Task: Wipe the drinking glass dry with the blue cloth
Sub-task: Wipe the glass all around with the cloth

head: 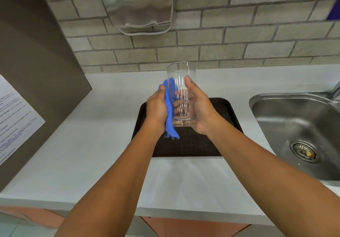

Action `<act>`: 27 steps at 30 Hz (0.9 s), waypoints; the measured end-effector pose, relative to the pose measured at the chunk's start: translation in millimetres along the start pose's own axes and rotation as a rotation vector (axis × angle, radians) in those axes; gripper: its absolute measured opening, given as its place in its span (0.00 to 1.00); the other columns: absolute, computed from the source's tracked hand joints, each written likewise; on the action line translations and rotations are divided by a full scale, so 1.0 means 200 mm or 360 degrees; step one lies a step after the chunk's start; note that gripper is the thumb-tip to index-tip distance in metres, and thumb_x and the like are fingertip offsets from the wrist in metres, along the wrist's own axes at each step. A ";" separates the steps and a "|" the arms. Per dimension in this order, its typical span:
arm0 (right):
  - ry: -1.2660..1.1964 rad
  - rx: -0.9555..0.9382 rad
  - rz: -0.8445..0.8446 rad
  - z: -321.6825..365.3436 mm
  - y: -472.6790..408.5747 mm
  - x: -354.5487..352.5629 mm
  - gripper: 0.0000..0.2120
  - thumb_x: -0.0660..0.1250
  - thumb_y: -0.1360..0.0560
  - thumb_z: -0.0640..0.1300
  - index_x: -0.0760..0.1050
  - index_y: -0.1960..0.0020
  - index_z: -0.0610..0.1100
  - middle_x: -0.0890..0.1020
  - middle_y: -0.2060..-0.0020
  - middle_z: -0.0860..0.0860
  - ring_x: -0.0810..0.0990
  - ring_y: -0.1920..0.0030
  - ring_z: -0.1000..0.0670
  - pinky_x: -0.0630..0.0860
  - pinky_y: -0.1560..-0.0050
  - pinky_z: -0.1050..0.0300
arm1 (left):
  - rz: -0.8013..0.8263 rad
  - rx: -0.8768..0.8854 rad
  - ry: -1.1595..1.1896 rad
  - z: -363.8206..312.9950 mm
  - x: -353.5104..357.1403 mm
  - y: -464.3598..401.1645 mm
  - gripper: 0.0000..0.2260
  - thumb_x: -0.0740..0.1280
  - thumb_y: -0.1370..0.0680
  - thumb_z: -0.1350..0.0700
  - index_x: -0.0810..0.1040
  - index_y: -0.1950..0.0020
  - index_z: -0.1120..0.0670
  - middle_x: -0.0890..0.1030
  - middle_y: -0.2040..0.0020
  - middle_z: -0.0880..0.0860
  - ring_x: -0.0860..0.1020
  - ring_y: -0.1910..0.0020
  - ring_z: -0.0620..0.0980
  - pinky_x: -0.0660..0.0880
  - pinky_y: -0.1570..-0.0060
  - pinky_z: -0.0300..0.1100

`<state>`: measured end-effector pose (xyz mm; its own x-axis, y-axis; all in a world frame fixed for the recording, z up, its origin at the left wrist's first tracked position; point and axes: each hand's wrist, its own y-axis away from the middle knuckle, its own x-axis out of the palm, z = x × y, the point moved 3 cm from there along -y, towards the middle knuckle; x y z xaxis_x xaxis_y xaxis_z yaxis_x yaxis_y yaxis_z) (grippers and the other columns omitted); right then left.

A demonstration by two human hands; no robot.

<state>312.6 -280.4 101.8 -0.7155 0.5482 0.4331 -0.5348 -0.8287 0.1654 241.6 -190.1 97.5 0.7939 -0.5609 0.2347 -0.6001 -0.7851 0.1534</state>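
A clear drinking glass (181, 75) is held upright above a dark tray, its open rim toward the wall. My right hand (200, 108) wraps its right side, thumb on the near wall and fingers showing through the glass. My left hand (158, 108) presses a blue cloth (170, 119) flat against the glass's left side. One end of the cloth sticks up past my left fingertips and the other hangs below my palm.
A dark brown tray (184, 145) lies on the white counter (92, 145) under my hands. A steel sink (298, 126) is set in at the right. A metal dispenser (138, 5) hangs on the brick wall. A printed sheet (12, 115) is stuck on the left panel.
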 end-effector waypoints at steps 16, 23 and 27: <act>-0.0159 -0.0064 0.0046 0.00 0.03 -0.02 0.28 0.70 0.32 0.66 0.81 0.48 0.42 0.83 0.60 0.45 0.84 0.64 0.46 0.82 0.61 0.50 | 0.0129 -0.0005 0.0053 -0.07 0.03 0.06 0.18 0.58 0.19 0.43 0.80 0.43 0.53 0.83 0.50 0.62 0.81 0.55 0.61 0.79 0.51 0.57; 0.0270 -0.0233 -0.0489 -0.01 0.01 -0.05 0.27 0.71 0.31 0.67 0.81 0.51 0.43 0.86 0.66 0.50 0.85 0.66 0.49 0.83 0.58 0.49 | -0.0124 0.0241 -0.0104 -0.05 0.00 0.04 0.16 0.55 0.18 0.45 0.77 0.41 0.52 0.83 0.56 0.51 0.82 0.64 0.46 0.80 0.65 0.40; 0.0398 -0.0130 -0.0355 -0.05 0.02 0.01 0.35 0.71 0.39 0.72 0.79 0.47 0.44 0.86 0.58 0.50 0.85 0.61 0.51 0.82 0.59 0.55 | -0.0267 0.0591 -0.0494 -0.07 0.01 0.07 0.11 0.53 0.17 0.46 0.72 0.48 0.49 0.76 0.49 0.52 0.77 0.58 0.39 0.72 0.61 0.32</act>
<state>303.7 -282.1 94.6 -0.6595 0.7340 0.1621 -0.7174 -0.6790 0.1556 234.1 -199.1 113.9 0.9019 -0.4265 -0.0687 -0.4313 -0.8798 -0.2001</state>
